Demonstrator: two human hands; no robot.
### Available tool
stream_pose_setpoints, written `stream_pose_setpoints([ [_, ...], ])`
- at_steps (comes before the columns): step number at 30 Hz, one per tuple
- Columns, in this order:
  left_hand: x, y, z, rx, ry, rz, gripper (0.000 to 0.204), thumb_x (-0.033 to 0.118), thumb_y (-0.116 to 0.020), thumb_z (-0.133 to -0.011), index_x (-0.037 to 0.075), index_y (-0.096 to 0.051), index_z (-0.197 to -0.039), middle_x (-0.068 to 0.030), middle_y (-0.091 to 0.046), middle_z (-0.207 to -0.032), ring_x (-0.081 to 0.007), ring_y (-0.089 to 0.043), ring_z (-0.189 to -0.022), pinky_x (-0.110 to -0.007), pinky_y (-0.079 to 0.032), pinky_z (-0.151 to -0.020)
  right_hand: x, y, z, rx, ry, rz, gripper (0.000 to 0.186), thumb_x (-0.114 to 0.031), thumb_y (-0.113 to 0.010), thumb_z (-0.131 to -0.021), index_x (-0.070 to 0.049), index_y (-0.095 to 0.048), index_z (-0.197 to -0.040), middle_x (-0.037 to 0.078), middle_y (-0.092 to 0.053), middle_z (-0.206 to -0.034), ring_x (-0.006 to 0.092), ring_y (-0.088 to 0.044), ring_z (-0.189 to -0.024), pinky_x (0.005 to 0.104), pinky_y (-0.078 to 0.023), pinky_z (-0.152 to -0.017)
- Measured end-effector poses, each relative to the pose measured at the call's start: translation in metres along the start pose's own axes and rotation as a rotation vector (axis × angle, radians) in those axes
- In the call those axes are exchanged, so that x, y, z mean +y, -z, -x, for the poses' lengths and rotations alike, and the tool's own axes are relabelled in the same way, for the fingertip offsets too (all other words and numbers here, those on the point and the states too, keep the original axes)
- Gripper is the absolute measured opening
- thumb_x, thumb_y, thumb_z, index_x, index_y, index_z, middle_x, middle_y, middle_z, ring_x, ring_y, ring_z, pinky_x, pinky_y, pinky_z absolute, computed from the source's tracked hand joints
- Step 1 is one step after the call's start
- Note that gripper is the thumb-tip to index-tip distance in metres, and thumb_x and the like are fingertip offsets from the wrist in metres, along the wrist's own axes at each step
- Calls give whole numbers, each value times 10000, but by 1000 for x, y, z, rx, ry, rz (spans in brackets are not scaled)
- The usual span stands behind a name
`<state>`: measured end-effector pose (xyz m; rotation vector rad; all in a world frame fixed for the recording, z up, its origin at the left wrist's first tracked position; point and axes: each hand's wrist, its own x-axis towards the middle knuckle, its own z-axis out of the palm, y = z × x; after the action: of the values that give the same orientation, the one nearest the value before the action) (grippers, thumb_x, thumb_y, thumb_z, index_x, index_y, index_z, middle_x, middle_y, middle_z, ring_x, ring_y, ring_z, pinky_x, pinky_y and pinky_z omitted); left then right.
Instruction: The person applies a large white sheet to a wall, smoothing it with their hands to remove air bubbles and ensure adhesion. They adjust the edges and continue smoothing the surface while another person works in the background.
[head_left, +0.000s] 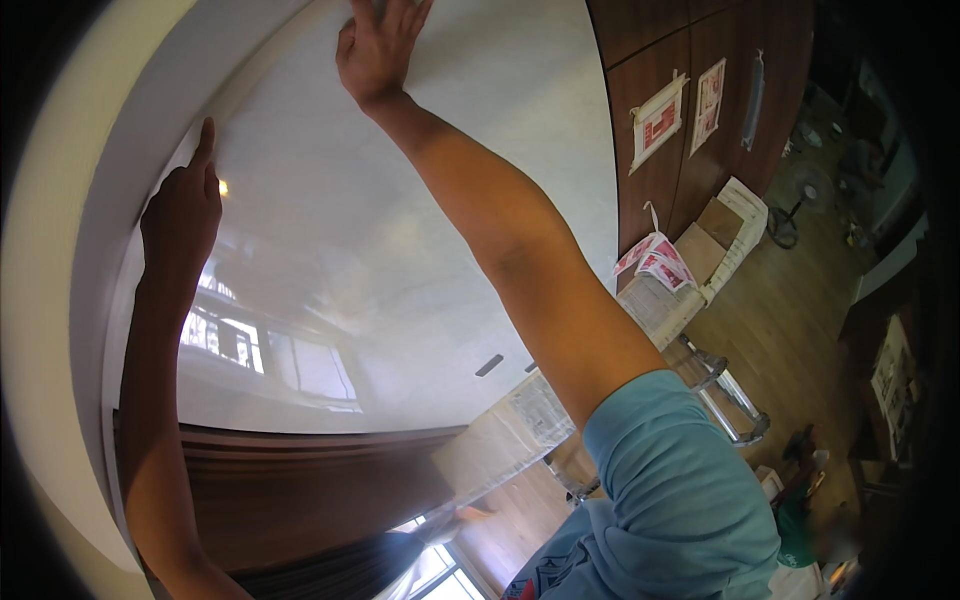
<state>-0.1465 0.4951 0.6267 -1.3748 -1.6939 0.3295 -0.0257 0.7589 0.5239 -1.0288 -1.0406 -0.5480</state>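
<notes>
A large glossy white panel (330, 230) fills the middle of the view and reflects bright windows. Toward its left edge is my left hand (182, 215), index finger stretched along the seam where the panel meets a pale frame (60, 250). Its other fingers are mostly turned from view; no held object shows. Farther up, my right hand (382, 48) rests against or very close to the panel with fingers apart, and the upper edge of the picture cuts off the fingertips. I see nothing in it.
Dark brown wood panels (650, 90) with taped papers stand at the right. Paper-covered ledges (520, 420) run below the white panel. A metal-framed stool or stand (735, 400), a fan (800, 205) and another person (800, 500) are on the wooden floor side.
</notes>
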Motion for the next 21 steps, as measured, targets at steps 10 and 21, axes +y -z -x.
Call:
stream_pose_setpoints([
  [10, 1, 1, -4, -5, 17, -7, 545, 219, -475, -1106, 170, -327, -1629, -66, -540, -641, -163, -543, -534, -353, -514, -533, 2, 1, 0, 18, -27, -171, 673, -80, -627, -887, -195, -488, -1536, 212, -430, -1503, 404, -354, -1457, 679, -152, -1233],
  [21, 0, 0, -3, 37, -2, 19, 530, 221, -476, -1106, 154, -351, -1617, -67, -563, -646, -167, -560, -542, -353, -524, -545, -1, 6, 0, -15, -141, -543, 680, -75, -619, -906, -220, -470, -1554, 219, -387, -1547, 402, -309, -1493, 680, -138, -1237],
])
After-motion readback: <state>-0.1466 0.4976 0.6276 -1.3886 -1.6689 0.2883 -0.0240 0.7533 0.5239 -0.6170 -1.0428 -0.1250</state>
